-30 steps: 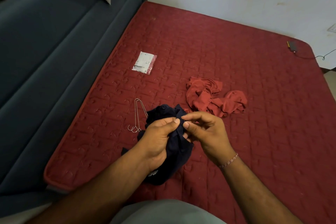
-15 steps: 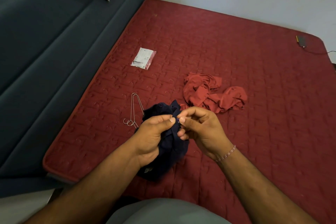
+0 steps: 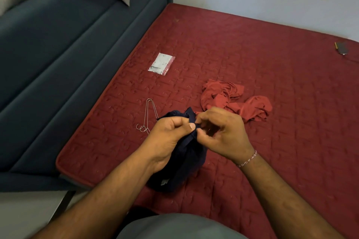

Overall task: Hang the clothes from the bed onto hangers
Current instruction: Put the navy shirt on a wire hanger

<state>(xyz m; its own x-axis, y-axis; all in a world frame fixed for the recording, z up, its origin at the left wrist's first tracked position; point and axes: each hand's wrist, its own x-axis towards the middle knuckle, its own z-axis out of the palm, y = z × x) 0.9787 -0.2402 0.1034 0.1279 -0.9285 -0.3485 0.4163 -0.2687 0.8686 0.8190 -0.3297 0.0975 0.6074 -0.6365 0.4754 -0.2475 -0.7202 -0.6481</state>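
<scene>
Working at a bunched dark navy cloth garment (image 3: 186,159) over the near edge of the quilted red bed (image 3: 252,54), the person is seemingly undoing a fastening before hanging it. The left hand (image 3: 169,137) is gripping a fold while the right hand (image 3: 223,132) is pinching the cloth beside it, thumbs nearly meeting. Thin wire hangers (image 3: 148,116) are lying just left; a crumpled red garment (image 3: 233,101) is waiting behind. Next, judging by this, comes opening the neck for a hanger.
</scene>
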